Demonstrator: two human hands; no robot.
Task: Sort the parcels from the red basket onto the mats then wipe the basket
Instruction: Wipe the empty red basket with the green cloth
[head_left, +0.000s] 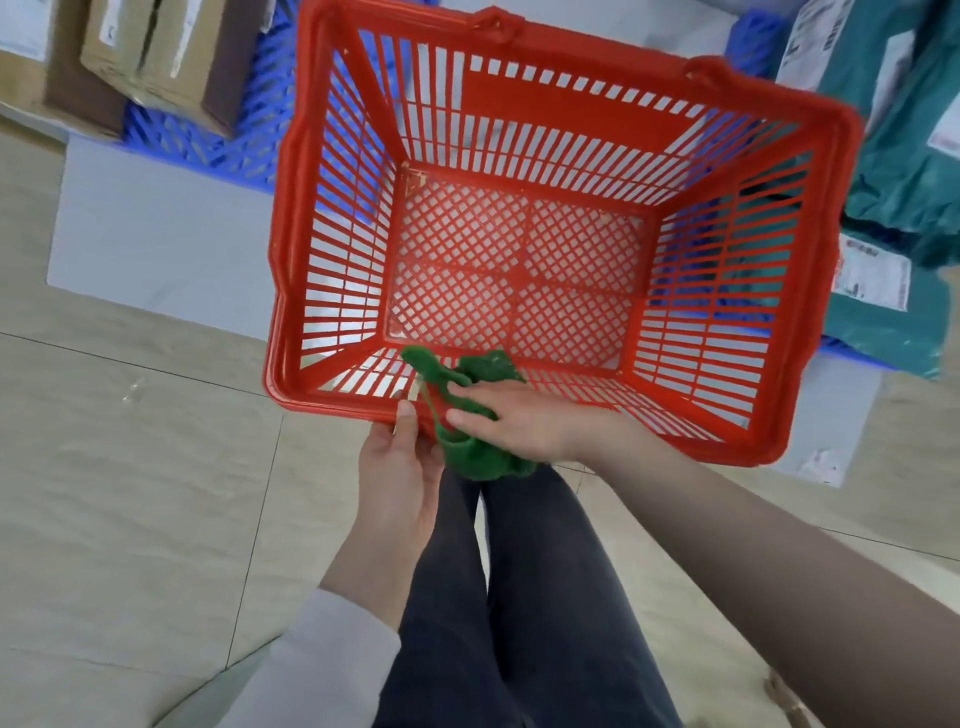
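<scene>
The red basket is held tilted toward me, and nothing lies on its lattice floor. My left hand grips the basket's near rim, thumb over the edge. My right hand holds a crumpled green cloth against the near rim, fingers lying across it. Part of the cloth hangs inside the near wall and part bunches below the rim.
Brown cardboard parcels sit on a blue mat at the upper left. Teal bagged parcels with white labels lie at the right. A grey board lies under the basket on the tiled floor. My legs are below the hands.
</scene>
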